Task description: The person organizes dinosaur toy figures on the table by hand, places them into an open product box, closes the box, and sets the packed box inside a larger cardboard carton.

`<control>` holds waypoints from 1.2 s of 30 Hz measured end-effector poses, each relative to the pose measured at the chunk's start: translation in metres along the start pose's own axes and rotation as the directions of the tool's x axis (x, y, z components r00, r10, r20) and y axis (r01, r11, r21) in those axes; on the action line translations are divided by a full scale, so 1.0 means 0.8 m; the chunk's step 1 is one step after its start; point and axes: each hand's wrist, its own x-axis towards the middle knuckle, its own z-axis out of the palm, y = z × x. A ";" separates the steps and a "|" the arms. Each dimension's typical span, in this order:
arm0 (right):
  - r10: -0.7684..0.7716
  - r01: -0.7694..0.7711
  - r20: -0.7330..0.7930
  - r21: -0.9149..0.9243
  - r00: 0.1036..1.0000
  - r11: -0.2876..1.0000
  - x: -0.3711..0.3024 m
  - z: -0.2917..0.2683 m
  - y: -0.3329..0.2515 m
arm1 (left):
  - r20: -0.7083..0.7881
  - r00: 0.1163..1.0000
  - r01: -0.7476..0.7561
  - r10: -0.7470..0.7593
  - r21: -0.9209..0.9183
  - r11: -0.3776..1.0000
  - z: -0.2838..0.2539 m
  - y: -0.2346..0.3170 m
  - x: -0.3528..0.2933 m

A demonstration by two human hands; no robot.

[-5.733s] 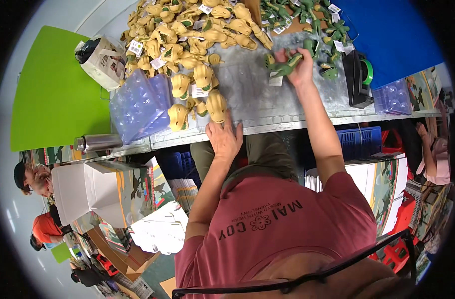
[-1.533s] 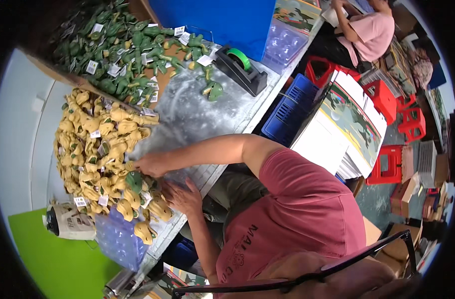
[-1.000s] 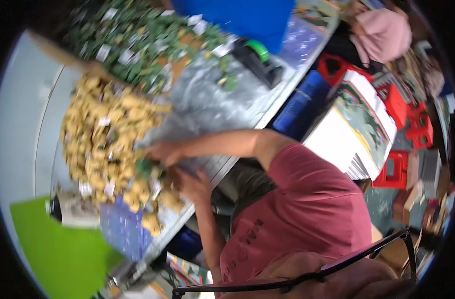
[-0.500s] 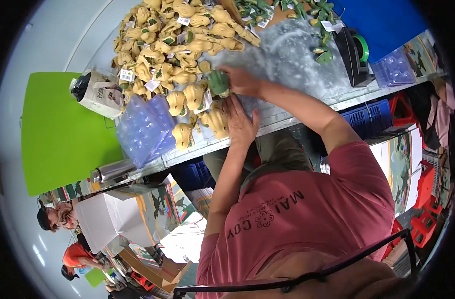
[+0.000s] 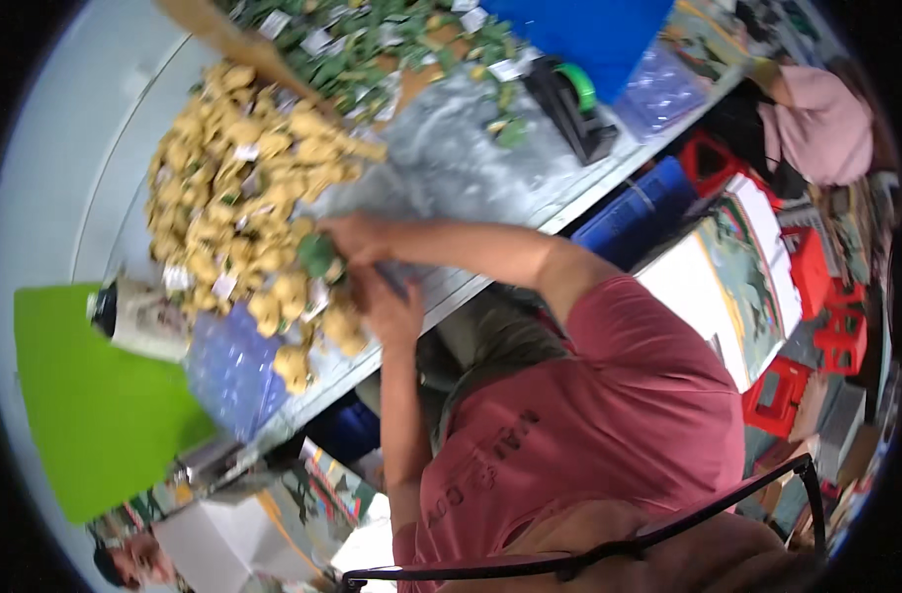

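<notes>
My right hand (image 5: 354,237) is closed at the side of a green toy dinosaur part (image 5: 319,255); blur and fingers hide its exact shape. My left hand (image 5: 384,304) lies just nearer me, fingers stretched toward the base of the green part and thumb spread apart. Beside its fingertips is a yellow dinosaur head (image 5: 344,328) on the table edge. More yellow dinosaur heads (image 5: 291,293) stand to the left. Behind them rises a large pile of yellow dinosaur parts (image 5: 238,163) with white tags.
A heap of green dinosaur parts (image 5: 372,44) lies at the back. A black tape dispenser (image 5: 569,109) stands to the right. Clear plastic blister trays (image 5: 231,366), a bottle (image 5: 144,321) and a green board (image 5: 100,405) are at left. Red stools (image 5: 779,395) stand at right.
The whole view has swung, so the table and piles sit further left and tilted. Both hands stay together at the green part. More green parts show at the back.
</notes>
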 end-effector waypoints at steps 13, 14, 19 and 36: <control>-0.083 0.129 -0.137 0.373 0.987 0.919 -0.023 -0.037 0.099 | 0.159 0.987 0.017 -0.030 0.083 0.996 0.008 0.034 0.019; -0.074 0.108 -0.107 0.358 0.991 0.927 -0.022 -0.039 0.090 | 0.133 0.991 0.018 -0.028 0.077 0.997 0.003 0.027 0.012; -0.416 0.406 -0.033 -0.167 0.909 0.899 -0.042 -0.058 -0.009 | 0.130 0.986 0.096 -0.105 0.070 0.993 -0.018 0.013 -0.006; 0.051 -0.063 0.291 0.032 0.955 0.998 -0.016 -0.076 -0.031 | -0.011 0.997 0.080 -0.080 -0.045 0.996 -0.009 0.010 -0.002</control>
